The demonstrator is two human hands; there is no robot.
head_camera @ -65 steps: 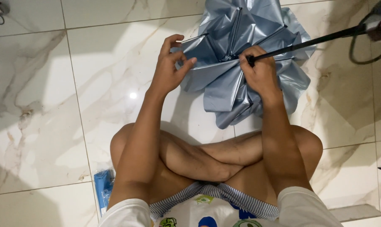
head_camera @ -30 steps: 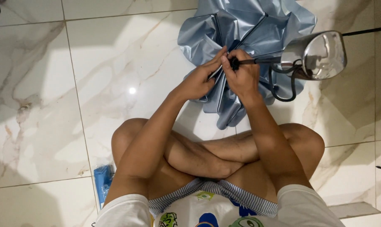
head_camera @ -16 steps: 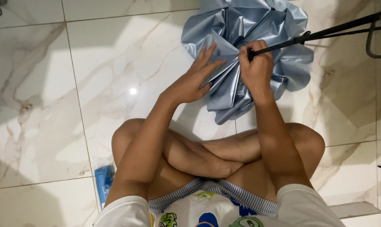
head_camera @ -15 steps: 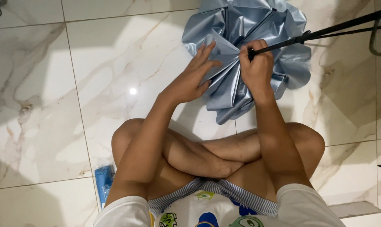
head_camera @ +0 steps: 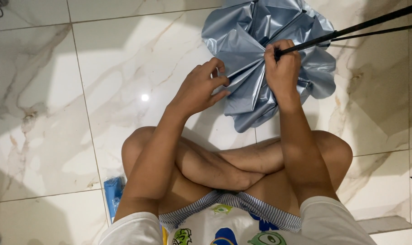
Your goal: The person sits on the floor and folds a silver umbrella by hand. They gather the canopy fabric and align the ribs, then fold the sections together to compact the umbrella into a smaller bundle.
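Silvery-blue umbrella canopy [head_camera: 260,54], made of thin, glossy, crinkled fabric, lies bunched in soft folds on the white marble-veined tile floor [head_camera: 101,90], just beyond both hands. The right hand [head_camera: 283,72] is clenched in a fist around the thin black metal shaft [head_camera: 351,29], which runs away from it up and to the right until the frame cuts it off. The left hand [head_camera: 201,88], fingers curled, pinches a pleat at the canopy's near edge. Beneath the forearms, crossed bare legs rest on the floor. A blue object [head_camera: 113,195] beside the left thigh is mostly hidden and hard to identify.
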